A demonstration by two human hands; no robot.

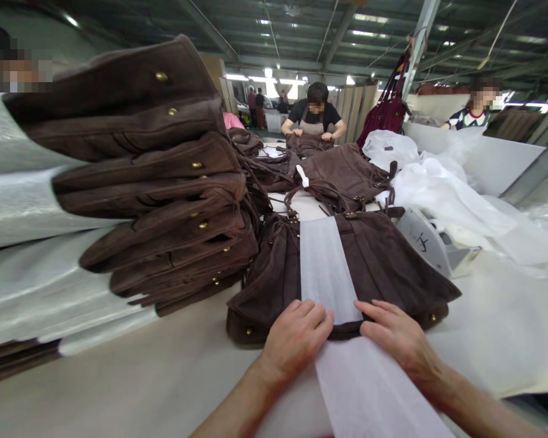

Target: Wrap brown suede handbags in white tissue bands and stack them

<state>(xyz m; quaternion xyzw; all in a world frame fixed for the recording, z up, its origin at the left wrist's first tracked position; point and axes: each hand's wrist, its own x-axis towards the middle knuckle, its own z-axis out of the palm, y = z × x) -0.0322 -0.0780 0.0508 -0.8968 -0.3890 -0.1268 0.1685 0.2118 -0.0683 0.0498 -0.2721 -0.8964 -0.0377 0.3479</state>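
Observation:
A dark brown bag (379,261) lies flat on the pale table, its base edge toward me. A white paper strip (327,261) runs down the middle of its upper face, and more white paper (369,389) extends from the bag's near edge toward me. My left hand (299,334) rests at the near edge, fingers together at the strip's left side. On the strip's right side, my right hand (395,331) has its fingers extended over the bag's edge. Whether either hand pinches the paper is hard to see.
Stacked brown bags with white wrapping (164,182) rise at the left. Another brown bag (342,170) lies beyond. A tape dispenser (424,240) and crumpled white sheets (447,188) are at the right. A person (317,115) handles a bag across the table.

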